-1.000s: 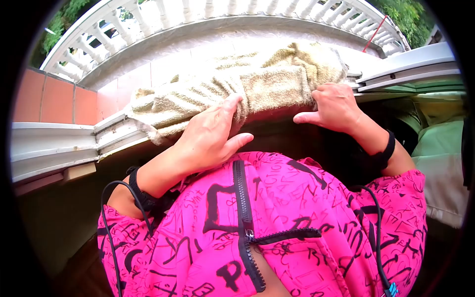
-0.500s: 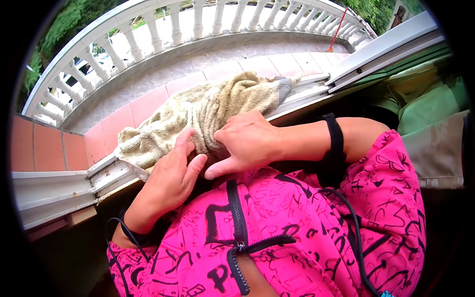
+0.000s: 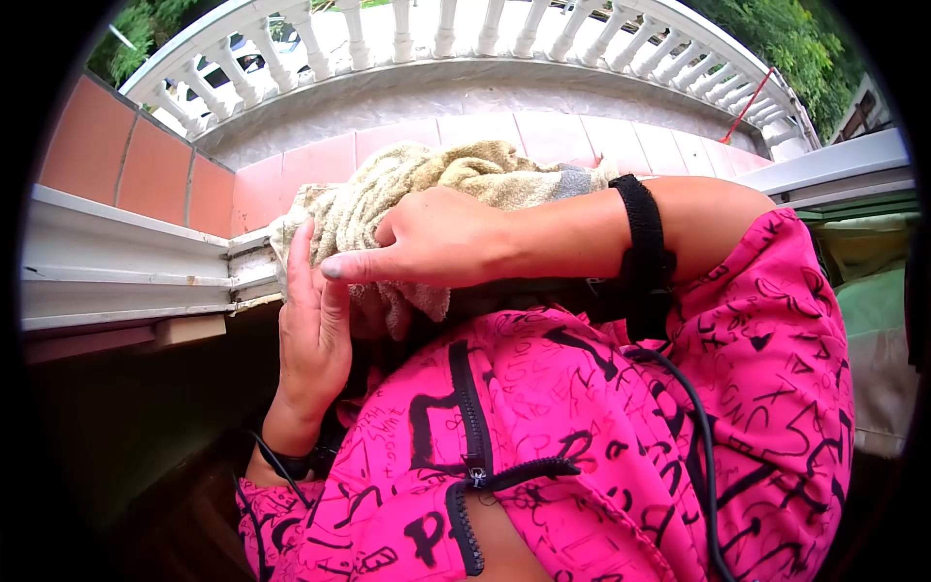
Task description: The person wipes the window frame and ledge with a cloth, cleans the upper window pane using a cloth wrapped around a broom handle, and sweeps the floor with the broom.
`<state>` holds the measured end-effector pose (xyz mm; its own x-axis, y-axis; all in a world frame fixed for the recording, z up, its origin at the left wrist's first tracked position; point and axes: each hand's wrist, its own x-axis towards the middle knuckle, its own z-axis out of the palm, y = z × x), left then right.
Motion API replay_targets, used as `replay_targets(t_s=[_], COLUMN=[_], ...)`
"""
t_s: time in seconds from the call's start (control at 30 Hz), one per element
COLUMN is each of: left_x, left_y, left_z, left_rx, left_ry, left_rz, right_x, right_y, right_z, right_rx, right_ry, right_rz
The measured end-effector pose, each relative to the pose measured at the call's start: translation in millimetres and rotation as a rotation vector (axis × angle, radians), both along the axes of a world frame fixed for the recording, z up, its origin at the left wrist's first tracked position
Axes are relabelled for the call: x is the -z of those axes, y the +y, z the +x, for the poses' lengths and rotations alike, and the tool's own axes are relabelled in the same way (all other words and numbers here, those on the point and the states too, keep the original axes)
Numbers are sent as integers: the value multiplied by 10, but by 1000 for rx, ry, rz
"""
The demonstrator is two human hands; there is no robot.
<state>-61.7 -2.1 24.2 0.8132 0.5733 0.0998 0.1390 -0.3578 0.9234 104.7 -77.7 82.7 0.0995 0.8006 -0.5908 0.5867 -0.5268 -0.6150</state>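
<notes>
A beige terry towel (image 3: pixel 378 184), bunched into folds, lies across the white window sill. My right hand (image 3: pixel 436 233) presses over it with the fingers curled into the cloth and the thumb stretched out to the left. Just beyond that thumb tip, my left hand (image 3: pixel 315 325) stands upright at the towel's left end, its visible fingers straight. Some of its fingers are hidden behind the hand. A loose fold of the towel hangs down below my right hand on the inner side of the sill.
White window frame rails (image 3: pixel 126 262) run along the left, beside an orange tiled wall (image 3: pixel 145 160). Outside are pink floor tiles (image 3: pixel 475 131), a white balustrade (image 3: pixel 443 34) and a red stick (image 3: pixel 749 105). Green fabric (image 3: pixel 873 310) hangs at the right.
My right hand has moved left with the towel, bunching it more tightly. My left hand has turned more upright, and a towel fold now hangs inside the sill. The view has shifted.
</notes>
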Motion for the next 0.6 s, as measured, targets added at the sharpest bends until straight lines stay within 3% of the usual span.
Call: replay_targets(t_s=[0.1,0.17,0.23,0.27,0.3,0.37,0.4,0.43,0.47,0.5,0.53,0.57,0.6], left_x=[138,118,182,236,282,362,369,356,368,390,272,117,15], left_y=[10,58,3,3,3,53,120,162,220,306,410,548,694], left_z=[16,-72,-56,-48,-34,-4,5,3,-36,-60,-15,10,-2], left_rx=[-1,83,52,68,64,8,23,18,-100,-215,-372,-523,-545], left_ry=[-198,-124,34,-29,-26,-81,-131,-141,-164,-193,-403,-600,-588], left_rz=[-99,-213,291,589,587,757,644,597,463,329,121,-92,62], right_x=[-41,30,2,-8,36,187,210,243,406,321,-12,-119,-357], right_y=[-50,-64,-100,-114,-118,-67,-9,57,88,242,458,763,849], right_z=[25,13,-34,-49,-49,-70,-76,-58,-5,30,15,57,134], right_rx=[62,87,61,37,33,-85,-22,-35,-38,6,70,193,193], right_ry=[151,202,127,49,51,-227,-160,-278,-301,-125,-103,108,115], right_rz=[-11,35,36,30,28,191,168,234,403,555,631,914,918])
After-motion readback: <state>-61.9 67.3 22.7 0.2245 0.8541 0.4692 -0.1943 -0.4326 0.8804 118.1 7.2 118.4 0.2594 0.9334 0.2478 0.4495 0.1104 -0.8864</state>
